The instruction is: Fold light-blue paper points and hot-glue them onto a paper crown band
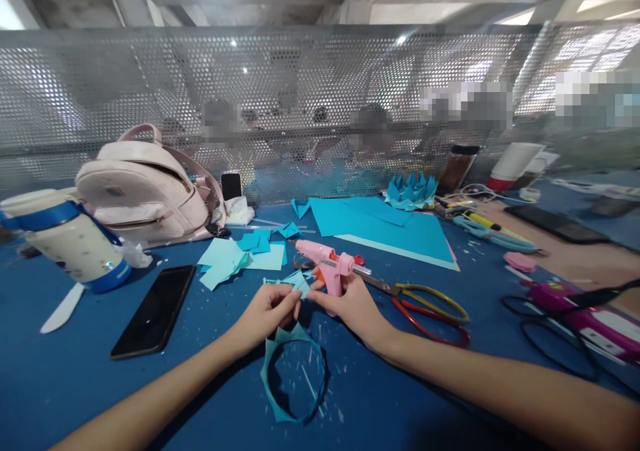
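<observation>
My left hand [274, 309] pinches a small folded piece of light blue paper [300, 283] just above the table. My right hand [361, 307] is around the handle of a pink glue gun [327, 259], its nozzle pointing left. The right thumb reaches to the edge of the folded paper; the fingers behind the gun are partly hidden. Nearer to me lies a ring of blue paper points [269, 371], just below my left fingertips. Scissors [420, 304] with red and yellow handles lie beside my right hand.
Blue paper sheets [370, 224] and cut pieces [225, 261] lie beyond my hands. A black phone [154, 314], bottle [70, 237] and backpack [145, 191] are at left. A spiky blue paper crown [411, 192], light blue scissors [493, 233] and a corded magenta device [580, 317] are at right.
</observation>
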Motion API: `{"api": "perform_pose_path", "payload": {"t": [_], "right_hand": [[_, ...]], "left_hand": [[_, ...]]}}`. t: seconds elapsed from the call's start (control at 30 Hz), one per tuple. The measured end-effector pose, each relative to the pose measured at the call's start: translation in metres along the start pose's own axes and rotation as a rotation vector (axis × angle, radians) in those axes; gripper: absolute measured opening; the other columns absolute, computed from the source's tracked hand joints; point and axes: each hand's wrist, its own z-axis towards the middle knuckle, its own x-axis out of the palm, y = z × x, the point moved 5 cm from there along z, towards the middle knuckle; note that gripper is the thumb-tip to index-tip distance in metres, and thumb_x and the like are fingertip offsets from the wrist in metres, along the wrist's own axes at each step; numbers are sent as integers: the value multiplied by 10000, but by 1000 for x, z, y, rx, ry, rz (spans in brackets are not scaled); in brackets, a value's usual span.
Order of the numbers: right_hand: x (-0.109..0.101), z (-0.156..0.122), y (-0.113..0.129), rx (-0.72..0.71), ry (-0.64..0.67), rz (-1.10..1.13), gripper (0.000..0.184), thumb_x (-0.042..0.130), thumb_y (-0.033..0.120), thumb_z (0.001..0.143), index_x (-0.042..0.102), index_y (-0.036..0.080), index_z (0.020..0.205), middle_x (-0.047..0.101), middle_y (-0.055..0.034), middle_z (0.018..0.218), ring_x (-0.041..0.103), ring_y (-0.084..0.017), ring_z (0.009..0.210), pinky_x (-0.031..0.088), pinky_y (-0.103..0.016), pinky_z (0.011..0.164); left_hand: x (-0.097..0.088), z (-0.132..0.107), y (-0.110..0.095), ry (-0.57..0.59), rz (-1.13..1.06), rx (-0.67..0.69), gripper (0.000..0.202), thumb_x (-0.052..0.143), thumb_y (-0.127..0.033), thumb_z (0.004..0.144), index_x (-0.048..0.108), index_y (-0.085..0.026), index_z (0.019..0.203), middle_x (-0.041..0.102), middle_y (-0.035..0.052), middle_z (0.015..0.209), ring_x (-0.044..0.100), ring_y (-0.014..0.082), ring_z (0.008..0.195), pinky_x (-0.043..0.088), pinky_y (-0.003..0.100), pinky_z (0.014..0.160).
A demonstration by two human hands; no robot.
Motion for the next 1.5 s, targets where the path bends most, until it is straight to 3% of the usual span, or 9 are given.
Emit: {"api": "perform_pose_path", "payload": {"t": [0.13, 0.27, 0.43, 0.63, 0.77, 0.93, 1.13, 1.5], "right_hand": [[-6, -2, 11, -20, 8, -54, 367, 717, 485, 741, 633, 153, 874, 651, -5, 681, 468, -99, 475, 401, -233, 463], [-22, -5, 20, -133, 8, -180, 382, 563, 503, 856, 608, 167, 679, 603, -16, 633, 517, -128, 567, 452, -248, 580], [-39, -11, 5, -96, 45, -172, 436, 548, 526, 860, 516, 182, 593, 478, 13, 557, 427, -107, 508, 379, -231, 494], [-39, -19, -12, 50, 176, -123, 521, 547, 664, 815, 587, 146, 787, 426, 31, 561, 374, -96, 492, 310, -223, 455], [-40, -23, -19, 94, 189, -104, 568, 530, 724, 796, 530, 159, 745, 382, 44, 551, 334, -86, 490, 262, -219, 450], [-41, -23, -23, 57, 217, -134, 520, 504, 656, 863, 452, 182, 657, 374, 37, 561, 329, -86, 504, 254, -219, 451], [-38, -22, -18, 13, 234, -189, 426, 499, 540, 911, 469, 185, 679, 372, 41, 577, 324, -90, 513, 249, -217, 444], [-36, -23, -19, 52, 258, -173, 470, 491, 552, 909, 399, 199, 612, 356, 47, 547, 316, -87, 492, 245, -219, 441]], "left_hand": [[-7, 1, 6, -53, -28, -10, 572, 478, -676, 860, 500, -175, 584, 328, -86, 383, 308, 70, 347, 233, 203, 401], [-19, 0, 7, -133, -52, -6, 562, 510, -656, 850, 442, -185, 551, 300, -92, 402, 291, 57, 348, 210, 201, 398], [-25, -1, 6, -192, -39, 0, 555, 507, -616, 874, 404, -189, 534, 305, -81, 432, 278, 55, 376, 190, 210, 412], [-21, -4, 7, -149, 12, -28, 561, 491, -591, 898, 398, -185, 521, 306, -67, 451, 252, 62, 410, 160, 223, 417], [-18, -5, 5, -96, 43, -32, 574, 474, -580, 912, 386, -181, 509, 297, -64, 455, 232, 64, 431, 160, 228, 430], [-16, -4, 4, -60, 59, -27, 576, 452, -595, 915, 352, -189, 519, 274, -70, 466, 202, 63, 432, 150, 227, 425], [-16, -5, 3, -61, 71, -19, 564, 441, -575, 926, 359, -186, 527, 280, -72, 477, 206, 64, 443, 155, 224, 429], [-16, -6, 3, -58, 82, -2, 544, 432, -528, 947, 372, -184, 529, 296, -73, 474, 223, 64, 440, 175, 222, 430]]}}
